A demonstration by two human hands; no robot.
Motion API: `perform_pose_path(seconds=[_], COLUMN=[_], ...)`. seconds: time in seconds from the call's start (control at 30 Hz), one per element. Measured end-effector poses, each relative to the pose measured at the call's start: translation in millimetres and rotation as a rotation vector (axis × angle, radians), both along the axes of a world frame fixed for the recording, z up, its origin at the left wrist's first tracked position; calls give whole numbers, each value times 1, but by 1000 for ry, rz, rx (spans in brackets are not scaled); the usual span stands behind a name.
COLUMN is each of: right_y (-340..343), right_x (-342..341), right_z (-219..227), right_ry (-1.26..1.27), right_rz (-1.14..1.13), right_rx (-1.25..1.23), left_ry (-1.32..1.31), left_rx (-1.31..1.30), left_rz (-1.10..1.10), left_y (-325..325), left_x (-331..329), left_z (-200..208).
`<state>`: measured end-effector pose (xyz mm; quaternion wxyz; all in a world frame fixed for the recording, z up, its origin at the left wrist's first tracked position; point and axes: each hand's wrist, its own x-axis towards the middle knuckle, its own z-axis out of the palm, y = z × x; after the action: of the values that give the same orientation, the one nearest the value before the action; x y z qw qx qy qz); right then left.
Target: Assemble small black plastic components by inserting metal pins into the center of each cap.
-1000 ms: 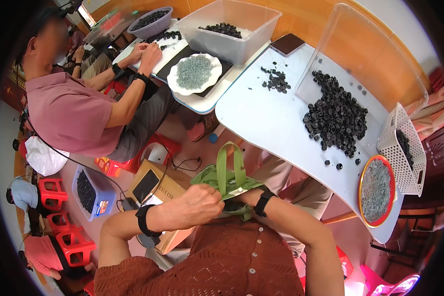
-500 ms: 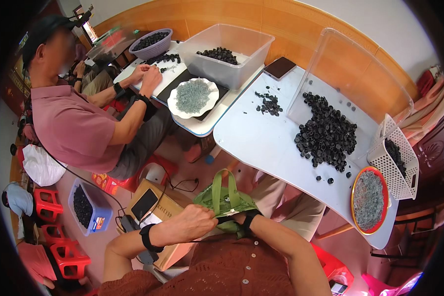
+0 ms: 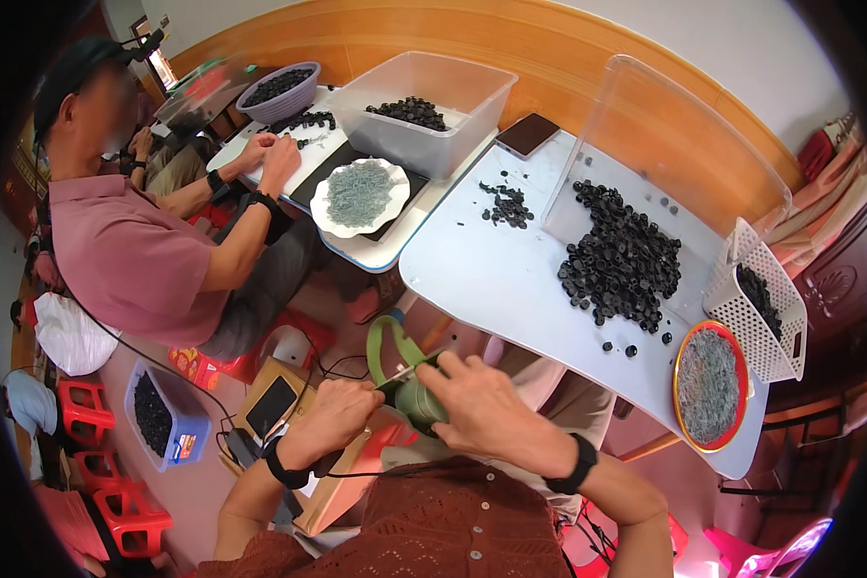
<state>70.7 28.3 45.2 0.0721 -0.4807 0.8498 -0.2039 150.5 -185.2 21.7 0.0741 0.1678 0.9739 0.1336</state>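
Observation:
A green fabric bag [image 3: 420,401] with a looped handle [image 3: 383,349] sits at my lap, in front of my brown knitted top. My left hand [image 3: 337,416] is closed on the left side of its top edge. My right hand [image 3: 486,409] is closed at the right of the same edge, with bent fingers over the bag. A thin pale edge runs between the two hands; I cannot make out whether it is the bag's rim or a separate thing. What lies inside the bag is hidden.
On the white table [image 3: 472,255] lie a heap of small black parts [image 3: 621,255] and a dark phone [image 3: 528,135]. A red-rimmed tray [image 3: 711,385] of clear bits and a white basket [image 3: 756,308] stand right. A co-worker [image 3: 135,250] sits left; a cardboard box [image 3: 332,482] is beside me.
My right hand has come out of the bag and now grips its top edge. My left hand has moved slightly left, and the bag has turned and narrowed.

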Motion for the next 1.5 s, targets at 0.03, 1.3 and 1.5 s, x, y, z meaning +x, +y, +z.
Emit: perform_pose_path(seconds=[0.03, 1.3, 1.5], right_y=[6, 44, 104], right_x=[-6, -84, -32], right_z=[23, 54, 37], right_ry=[-43, 137, 146], right_rz=[-16, -560, -837], right_rx=[-92, -569, -661], left_ry=[-17, -322, -381], left_rx=[4, 518, 596], left_rz=[28, 1026, 1088], left_y=[-2, -83, -70], left_x=[0, -61, -68], left_z=[-4, -403, -456])
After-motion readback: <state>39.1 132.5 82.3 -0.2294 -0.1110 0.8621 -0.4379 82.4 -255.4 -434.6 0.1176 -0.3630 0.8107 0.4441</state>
